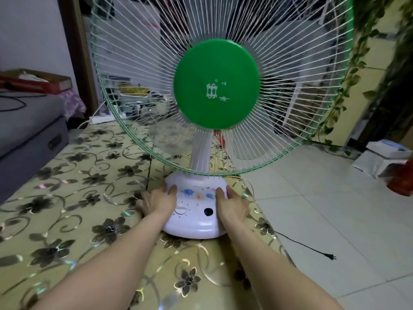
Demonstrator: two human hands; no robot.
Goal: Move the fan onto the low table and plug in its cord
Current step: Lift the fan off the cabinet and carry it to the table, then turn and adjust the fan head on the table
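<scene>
A white fan [194, 220] with a green hub and a green-rimmed wire guard stands upright near the right edge of the low table [73, 193], which wears a gold cloth with dark flowers. My left hand [157, 201] grips the left side of the fan's base, thumb on top. My right hand [232, 203] grips the right side the same way. The fan's black cord [301, 243] trails over the tiled floor to the right and ends in a loose plug [330, 256]. A white power strip [100, 118] lies at the table's far edge.
A grey bed or sofa [29, 130] runs along the left, with a red box on it. Green vines [348, 86] hang at the right. White boxes [384, 157] and a red object sit on the floor at far right. Clutter fills the room behind the fan.
</scene>
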